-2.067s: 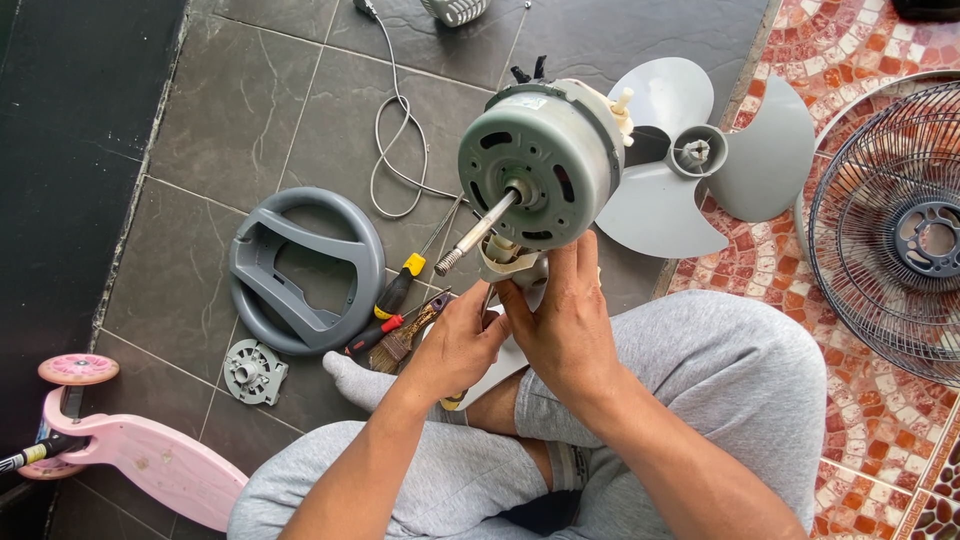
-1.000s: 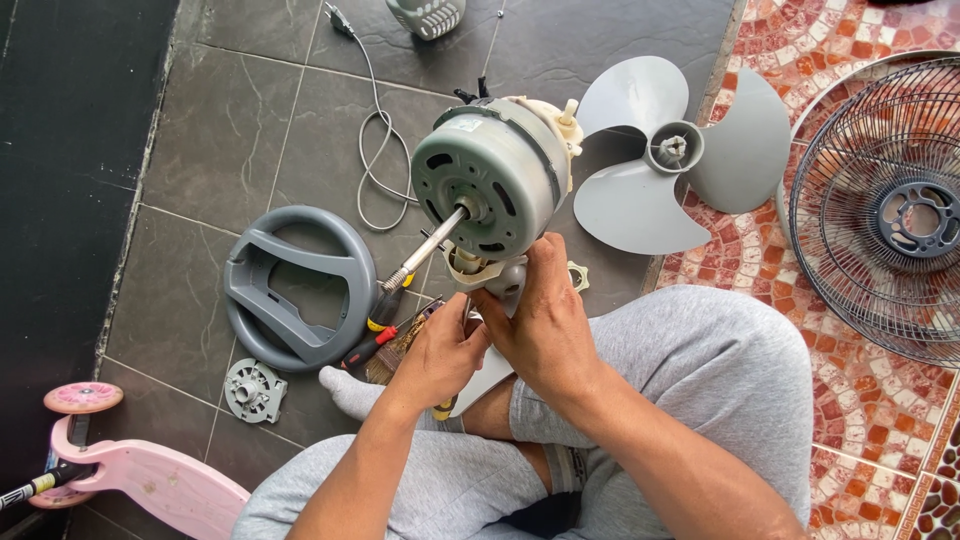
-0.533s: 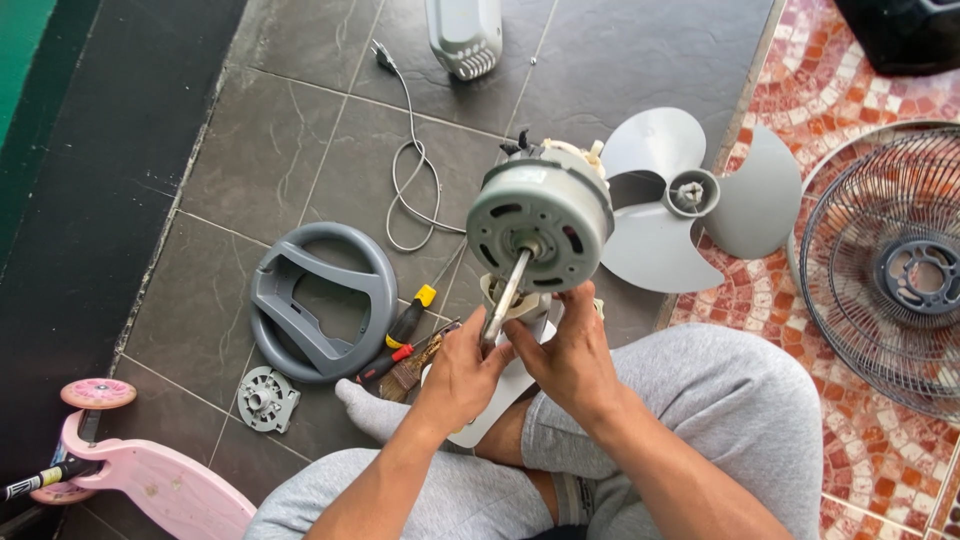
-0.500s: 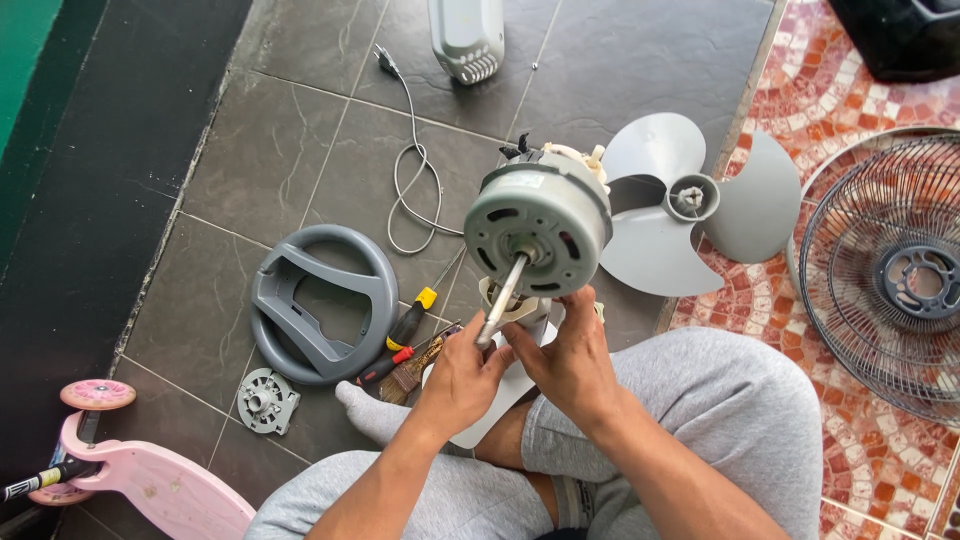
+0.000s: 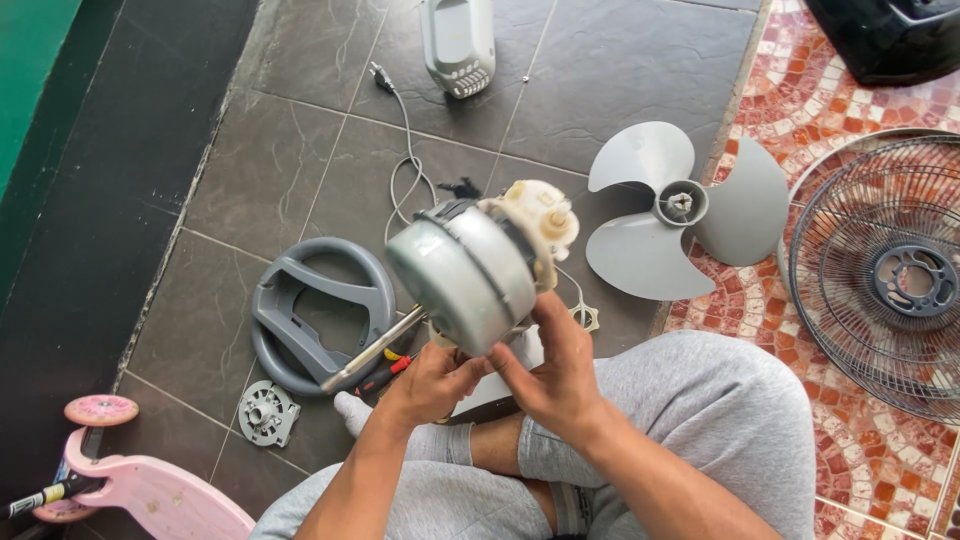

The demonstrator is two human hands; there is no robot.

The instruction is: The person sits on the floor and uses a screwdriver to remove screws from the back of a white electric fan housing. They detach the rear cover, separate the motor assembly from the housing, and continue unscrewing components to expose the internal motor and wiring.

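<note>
- Both hands grip a grey fan motor [image 5: 465, 280] from below, at the neck under its round housing, above the person's crossed legs in grey trousers [image 5: 720, 400].
- Left hand [image 5: 425, 385] is closed around the lower left of the neck, fingers curled; whether it also holds a tool cannot be told.
- Right hand [image 5: 550, 375] is closed on the right side, thumb pressed up against the housing edge.
- Motor is tilted, its bare metal shaft [image 5: 372, 349] pointing down and left toward the floor, its cream gear box [image 5: 540, 215] facing up and right.
- On the dark floor tiles lie a grey ring-shaped cover [image 5: 315, 315], a small round grey plate [image 5: 262, 412], screwdrivers [image 5: 385, 368] partly hidden under the shaft, and a coiled white power cord [image 5: 405, 180].
- Three-bladed grey fan blade [image 5: 680, 215] lies just beyond the motor; a wire fan guard [image 5: 880, 270] rests on the patterned red tiles to the right.
- Judgement: turning the motor well calls for a firm hold on the neck, keeping fingers off the shaft tip and letting no trailing wire snag.
</note>
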